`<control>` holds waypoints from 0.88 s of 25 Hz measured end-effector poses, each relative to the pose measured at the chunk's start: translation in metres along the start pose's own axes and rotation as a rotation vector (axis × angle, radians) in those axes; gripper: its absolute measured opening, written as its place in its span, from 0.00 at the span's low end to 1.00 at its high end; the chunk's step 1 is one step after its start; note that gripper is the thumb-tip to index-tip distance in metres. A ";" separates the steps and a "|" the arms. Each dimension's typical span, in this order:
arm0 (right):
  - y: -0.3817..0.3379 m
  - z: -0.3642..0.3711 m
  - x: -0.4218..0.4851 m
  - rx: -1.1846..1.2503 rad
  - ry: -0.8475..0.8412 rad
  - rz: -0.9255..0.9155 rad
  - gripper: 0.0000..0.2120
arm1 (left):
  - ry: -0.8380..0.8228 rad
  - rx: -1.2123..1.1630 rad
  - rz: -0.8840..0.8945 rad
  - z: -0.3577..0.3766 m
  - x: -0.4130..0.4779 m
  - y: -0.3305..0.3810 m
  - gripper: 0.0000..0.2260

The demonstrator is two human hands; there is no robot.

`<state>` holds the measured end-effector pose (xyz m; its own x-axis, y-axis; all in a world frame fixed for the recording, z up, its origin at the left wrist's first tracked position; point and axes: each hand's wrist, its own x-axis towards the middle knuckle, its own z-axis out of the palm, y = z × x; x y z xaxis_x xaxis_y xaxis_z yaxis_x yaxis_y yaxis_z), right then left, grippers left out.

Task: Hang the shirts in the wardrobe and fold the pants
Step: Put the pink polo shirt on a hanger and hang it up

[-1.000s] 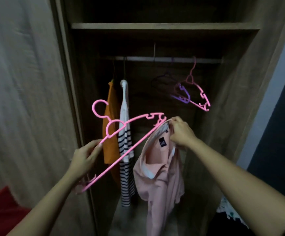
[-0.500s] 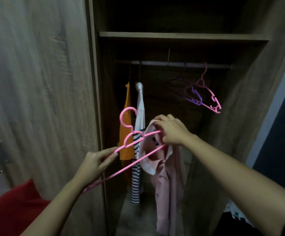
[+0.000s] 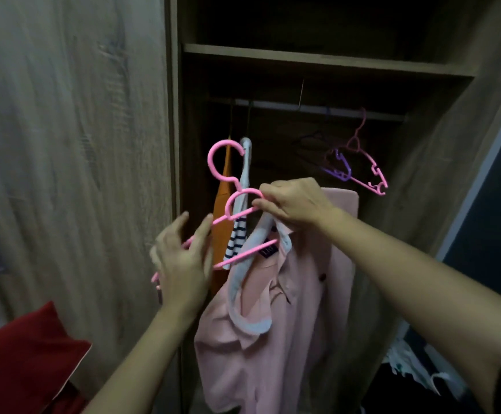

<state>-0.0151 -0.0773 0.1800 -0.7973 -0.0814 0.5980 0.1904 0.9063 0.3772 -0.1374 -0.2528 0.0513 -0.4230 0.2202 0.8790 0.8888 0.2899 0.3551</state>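
Pink hanger (image 3: 252, 251) is noted tilted: its long axis runs from low left at the left hand (image 3: 183, 261) up and right into the collar of the pink shirt (image 3: 273, 339), hook uppermost. Collar and hanger shoulder are pinched together by the right hand (image 3: 297, 204), and the shirt hangs below it at the wardrobe opening. Left fingers are spread at the low end; whether they grip cannot be told. The rail (image 3: 318, 109) lies above and beyond, and the right hand is judged nearer.

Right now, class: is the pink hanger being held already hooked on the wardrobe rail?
No: the pink hanger has its hook free in the air below the rail, gripped by the right hand.
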 end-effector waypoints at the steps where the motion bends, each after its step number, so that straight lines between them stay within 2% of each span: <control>1: 0.001 -0.004 0.002 0.010 0.039 0.031 0.19 | 0.024 -0.069 -0.009 0.002 -0.016 0.007 0.15; 2: 0.001 -0.008 0.003 0.029 0.075 0.059 0.19 | -0.016 -0.102 0.006 0.006 -0.035 0.015 0.14; 3: 0.002 -0.013 0.004 0.043 0.106 0.078 0.18 | -0.140 -0.067 -0.007 0.011 -0.055 0.020 0.14; 5: 0.003 -0.025 0.005 0.060 0.133 0.084 0.18 | -0.507 0.030 -0.170 0.028 -0.079 0.016 0.19; 6: 0.005 -0.029 0.003 0.077 0.128 0.080 0.17 | -0.683 -0.030 -0.284 0.032 -0.077 0.011 0.23; 8: 0.013 -0.031 -0.010 0.103 0.107 0.074 0.17 | -0.832 -0.386 -0.409 0.031 -0.058 -0.006 0.28; 10: 0.026 -0.026 -0.031 0.138 0.095 0.101 0.17 | -0.814 -0.740 -0.498 0.018 -0.029 -0.024 0.20; 11: 0.033 -0.021 -0.044 0.167 0.096 0.128 0.17 | -0.804 -0.781 -0.536 0.011 -0.019 -0.035 0.17; 14: 0.049 -0.003 -0.078 0.232 0.105 0.227 0.19 | -0.842 -0.674 -0.541 -0.004 0.005 -0.049 0.11; 17: 0.055 0.007 -0.102 0.304 0.126 0.282 0.16 | -0.706 -0.708 -0.544 -0.005 0.024 -0.047 0.12; 20: 0.066 0.013 -0.119 0.234 0.074 0.232 0.11 | -0.585 -0.712 -0.618 -0.001 0.038 -0.041 0.13; 22: 0.063 0.018 -0.123 0.164 0.042 0.231 0.11 | -0.501 -0.572 -0.609 0.002 0.045 -0.029 0.11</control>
<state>0.0843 -0.0026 0.1176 -0.7184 0.1213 0.6850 0.2667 0.9575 0.1101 -0.1828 -0.2495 0.0804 -0.7475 0.5910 0.3033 0.3884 0.0185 0.9213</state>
